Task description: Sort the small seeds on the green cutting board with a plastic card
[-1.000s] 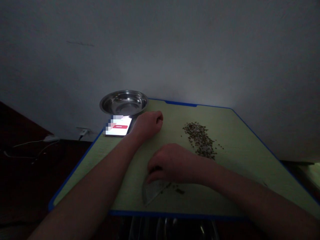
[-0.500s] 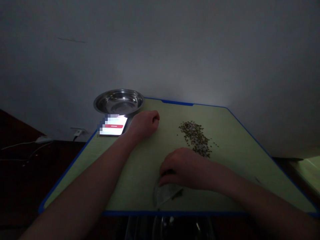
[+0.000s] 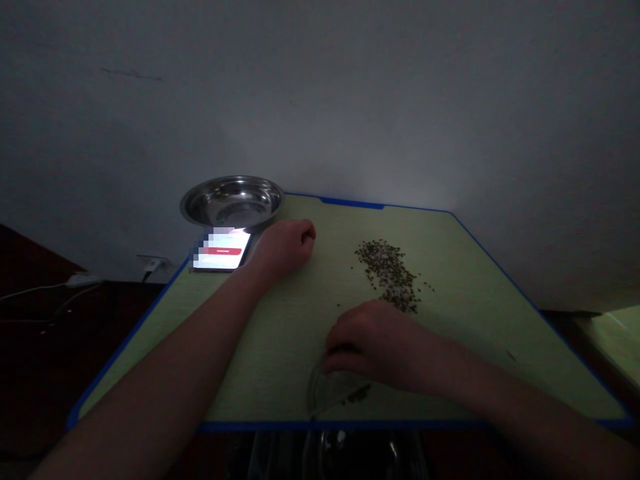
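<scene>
My left hand (image 3: 293, 243) rests on the table in a loose fist, beside a phone and a metal basin; I see nothing in its fingers. At the table's front edge, the curled fingers and thumb of my right hand (image 3: 373, 340) are at the upper edge of a clear, shallow dish (image 3: 330, 393), which looks tilted. A few dark seeds (image 3: 359, 395) lie by the dish's lower right edge. Past my right hand a loose pile of small brownish seeds (image 3: 387, 270) is spread on the table, its near end partly behind the hand.
The steel basin (image 3: 233, 203) stands at the back left corner. In front of it lies the lit phone (image 3: 223, 252). The pale green table (image 3: 475, 320) has a blue rim and meets a grey wall (image 3: 350, 100). Below its front edge are shiny clear containers (image 3: 357, 453), dimly seen.
My right hand has shifted slightly to the right and down, and a single seed now shows left of the pile. My left hand stays put. The whole view has moved a little.
</scene>
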Demonstrator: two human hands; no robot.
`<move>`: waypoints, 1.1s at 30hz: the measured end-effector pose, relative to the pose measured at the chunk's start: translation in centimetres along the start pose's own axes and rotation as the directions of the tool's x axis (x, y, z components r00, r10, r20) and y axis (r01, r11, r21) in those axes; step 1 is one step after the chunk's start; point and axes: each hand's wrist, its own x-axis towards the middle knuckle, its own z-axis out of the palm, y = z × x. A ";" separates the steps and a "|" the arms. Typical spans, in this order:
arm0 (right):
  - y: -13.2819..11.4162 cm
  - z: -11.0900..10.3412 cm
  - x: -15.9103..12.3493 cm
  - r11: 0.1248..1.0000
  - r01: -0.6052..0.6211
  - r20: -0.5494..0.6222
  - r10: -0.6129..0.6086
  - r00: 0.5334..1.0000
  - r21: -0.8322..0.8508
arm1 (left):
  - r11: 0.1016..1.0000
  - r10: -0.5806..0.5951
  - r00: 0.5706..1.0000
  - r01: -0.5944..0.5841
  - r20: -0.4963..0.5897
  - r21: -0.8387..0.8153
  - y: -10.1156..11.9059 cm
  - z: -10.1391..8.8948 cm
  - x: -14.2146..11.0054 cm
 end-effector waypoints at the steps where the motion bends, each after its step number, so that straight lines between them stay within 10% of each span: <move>1: -0.1 0.0 -0.2 1.000 -0.014 -0.002 0.014 1.000 -0.006 | 1.000 0.000 1.000 0.000 0.002 0.003 0.0 0.0 0.0; 33: 0.6 -1.1 -6.1 0.974 -0.143 -0.104 0.163 0.981 0.175 | 0.999 0.016 1.000 -0.016 -0.001 -0.035 -0.3 0.3 -0.1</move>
